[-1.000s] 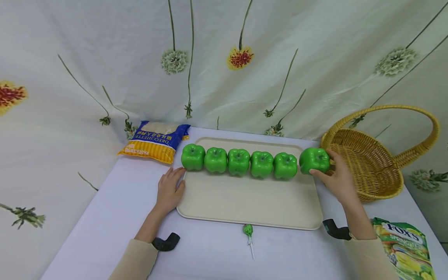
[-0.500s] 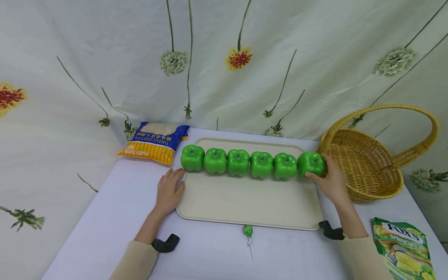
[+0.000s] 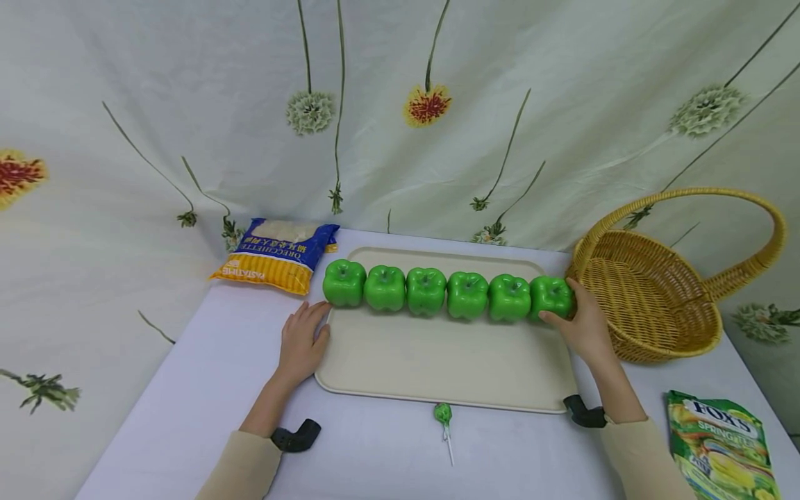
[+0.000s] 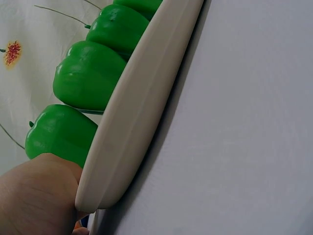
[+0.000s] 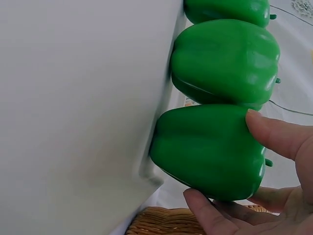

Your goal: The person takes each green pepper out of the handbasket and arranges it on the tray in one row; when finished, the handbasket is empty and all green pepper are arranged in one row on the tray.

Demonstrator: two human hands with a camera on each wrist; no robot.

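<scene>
Several green bell peppers (image 3: 426,292) stand in a row along the far part of a cream tray (image 3: 437,357). At the right end of that row, my right hand (image 3: 584,326) holds the last bell pepper (image 5: 205,152) between thumb and fingers. In the right wrist view its base is at the tray's surface and its side is right against the neighbouring pepper (image 5: 225,61). My left hand (image 3: 304,338) rests at the tray's left rim with its fingers relaxed, near the leftmost pepper (image 3: 344,282). The left wrist view shows that hand beside the tray's edge (image 4: 132,112).
A wicker basket (image 3: 662,292) with a tall handle stands right of the tray, close to my right hand. A pasta bag (image 3: 271,253) lies at the back left. A green lollipop (image 3: 443,414) lies before the tray, and a Fox's candy bag (image 3: 725,444) at the front right.
My right hand has moved left and slightly down with the bell pepper, closing the gap to the row. My left hand has stayed at the tray's left rim.
</scene>
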